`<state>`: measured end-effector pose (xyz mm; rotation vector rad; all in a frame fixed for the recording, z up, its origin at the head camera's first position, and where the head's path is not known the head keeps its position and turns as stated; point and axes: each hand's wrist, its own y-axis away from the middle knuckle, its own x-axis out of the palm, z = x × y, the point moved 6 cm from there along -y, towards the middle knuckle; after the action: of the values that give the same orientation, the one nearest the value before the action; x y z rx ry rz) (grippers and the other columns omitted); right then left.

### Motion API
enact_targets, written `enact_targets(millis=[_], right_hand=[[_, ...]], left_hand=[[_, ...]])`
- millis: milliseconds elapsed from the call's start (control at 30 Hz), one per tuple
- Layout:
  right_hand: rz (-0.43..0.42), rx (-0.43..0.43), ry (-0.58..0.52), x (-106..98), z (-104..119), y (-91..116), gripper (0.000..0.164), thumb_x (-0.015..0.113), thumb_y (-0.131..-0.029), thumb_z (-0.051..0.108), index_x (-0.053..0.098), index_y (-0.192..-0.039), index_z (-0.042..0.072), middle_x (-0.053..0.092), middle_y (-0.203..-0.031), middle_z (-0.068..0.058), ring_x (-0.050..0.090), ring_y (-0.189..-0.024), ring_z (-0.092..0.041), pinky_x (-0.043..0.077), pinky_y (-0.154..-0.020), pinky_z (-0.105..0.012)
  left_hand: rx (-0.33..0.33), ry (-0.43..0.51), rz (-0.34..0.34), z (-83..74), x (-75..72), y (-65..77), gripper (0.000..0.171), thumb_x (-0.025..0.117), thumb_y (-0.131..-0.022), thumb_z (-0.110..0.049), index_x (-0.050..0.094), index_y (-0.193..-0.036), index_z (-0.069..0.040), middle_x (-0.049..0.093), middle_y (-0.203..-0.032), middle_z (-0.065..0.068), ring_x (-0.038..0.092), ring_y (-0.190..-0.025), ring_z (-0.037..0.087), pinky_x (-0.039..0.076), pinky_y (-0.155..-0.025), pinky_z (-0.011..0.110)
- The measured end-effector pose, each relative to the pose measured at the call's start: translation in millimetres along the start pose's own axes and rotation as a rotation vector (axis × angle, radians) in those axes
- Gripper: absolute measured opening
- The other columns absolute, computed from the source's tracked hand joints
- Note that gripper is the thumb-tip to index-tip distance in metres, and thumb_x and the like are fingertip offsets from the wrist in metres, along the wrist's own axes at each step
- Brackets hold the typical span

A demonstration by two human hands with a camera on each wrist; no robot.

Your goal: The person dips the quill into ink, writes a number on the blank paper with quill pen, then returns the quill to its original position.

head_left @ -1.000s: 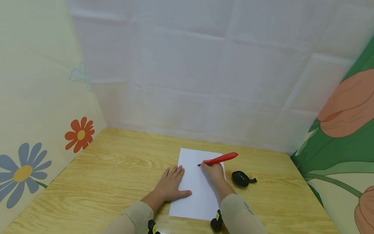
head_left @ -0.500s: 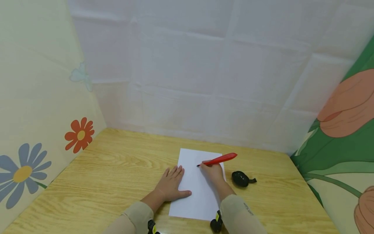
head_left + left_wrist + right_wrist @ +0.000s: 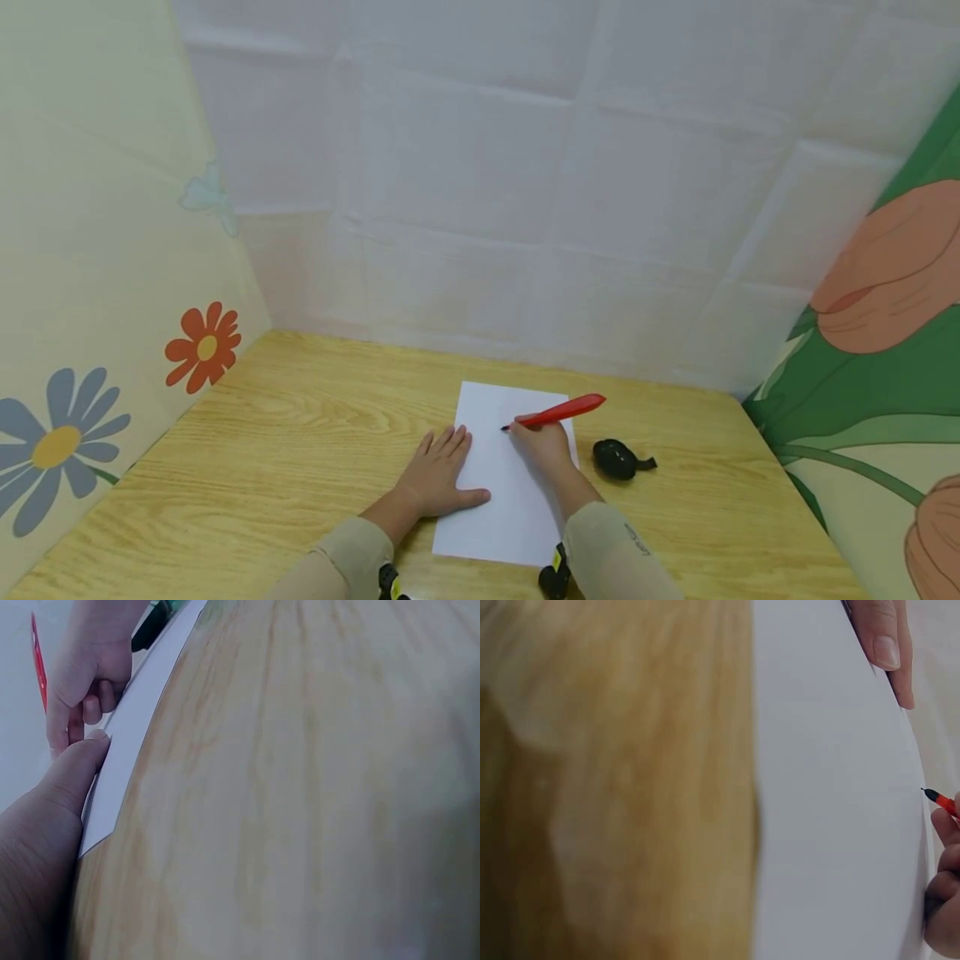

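A white sheet of paper lies on the wooden table, taller than wide. My left hand rests flat on its left edge, fingers spread and thumb reaching onto the sheet. My right hand pinches a red pen near its black tip, its thick tapered end slanting up to the right. The tip is at the upper middle of the paper; in the right wrist view the pen appears with its tip at or just above the surface. Any mark on the sheet is too small to tell.
A glossy black rounded object with a short stubby tail sits on the table right of the paper. A pale cloth hangs behind, and flower-printed cloths stand at both sides.
My right hand and the pen have shifted slightly left and down, the tip sliding a short way across the paper. My left hand stays in place.
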<state>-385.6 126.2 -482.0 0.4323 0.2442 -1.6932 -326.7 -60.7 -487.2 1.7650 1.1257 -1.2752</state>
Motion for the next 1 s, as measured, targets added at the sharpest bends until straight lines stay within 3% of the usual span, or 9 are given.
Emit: enact_targets(millis=[1000], right_hand=[[0.067,-0.004,0.027,2,3,11,0.027,0.073,-0.088,0.022,0.072,-0.109,0.005,0.073,-0.107,-0.013,0.066,-0.097,-0.023,0.054,-0.096,-0.045]], left_hand=[[0.013,0.016,-0.032,-1.6,-2.3,1.5,0.102,0.055,-0.083,-0.072,0.030,-0.153,-0.002,0.025,-0.162,0.013,0.019,-0.152,0.030,0.011,-0.123,0.053]])
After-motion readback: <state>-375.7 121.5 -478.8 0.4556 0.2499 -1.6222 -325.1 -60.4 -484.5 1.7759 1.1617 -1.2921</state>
